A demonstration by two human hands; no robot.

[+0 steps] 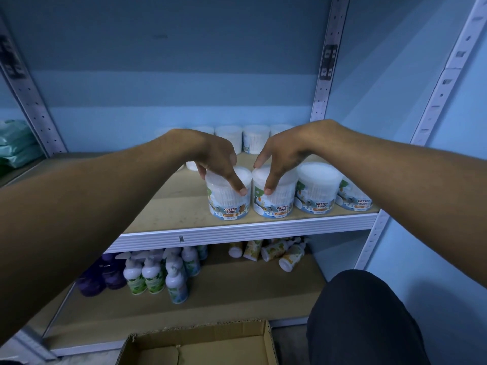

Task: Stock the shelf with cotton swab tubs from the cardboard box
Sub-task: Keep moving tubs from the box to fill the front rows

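Now your left hand (218,160) grips one cotton swab tub (228,198) from above; right hand (280,160) grips its neighbour tub (274,198), both on the shelf (168,206).

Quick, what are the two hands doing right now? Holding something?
Left hand: grips the leftmost clear plastic cotton bud tub from above, on the wooden shelf.
Right hand: grips the second clear plastic cotton bud tub beside it.

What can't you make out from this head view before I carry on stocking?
- Box: cut off by the bottom edge; remaining tubs can't be counted.
- Back-row tubs: partly hidden behind both hands, dim; count unclear.
- Left hand and right hand: fingers drape over two front tubs; whether they grip or just touch is unclear.
- Tub labels: small print unreadable.
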